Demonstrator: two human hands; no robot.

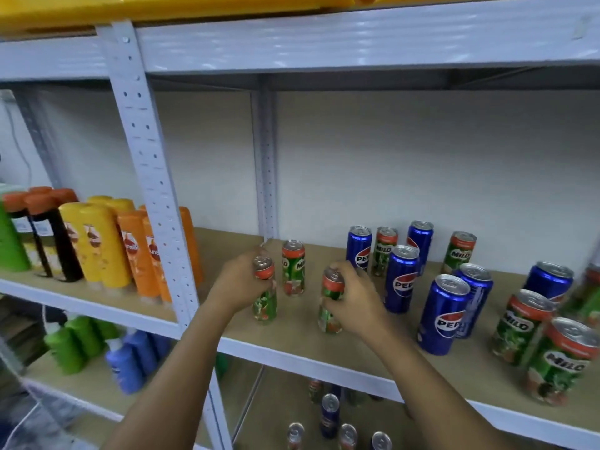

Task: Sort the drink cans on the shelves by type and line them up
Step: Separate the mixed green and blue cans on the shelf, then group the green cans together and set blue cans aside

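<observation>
On the middle shelf (292, 349) my left hand (238, 284) grips a green Milo can (265, 300) near its top, close to the shelf's left end. My right hand (355, 300) grips a second Milo can (331, 303) a little to the right. A third Milo can (293, 267) stands upright just behind and between them. Further right stand several blue Pepsi cans (443, 315) mixed with more Milo cans (558, 360), scattered without order.
A white perforated upright (152, 177) stands left of my left arm. Orange, yellow and dark bottles (97, 241) fill the neighbouring bay. Green and blue bottles (126, 362) sit on the shelf below left. More cans (329, 414) stand on the lower shelf under my arms.
</observation>
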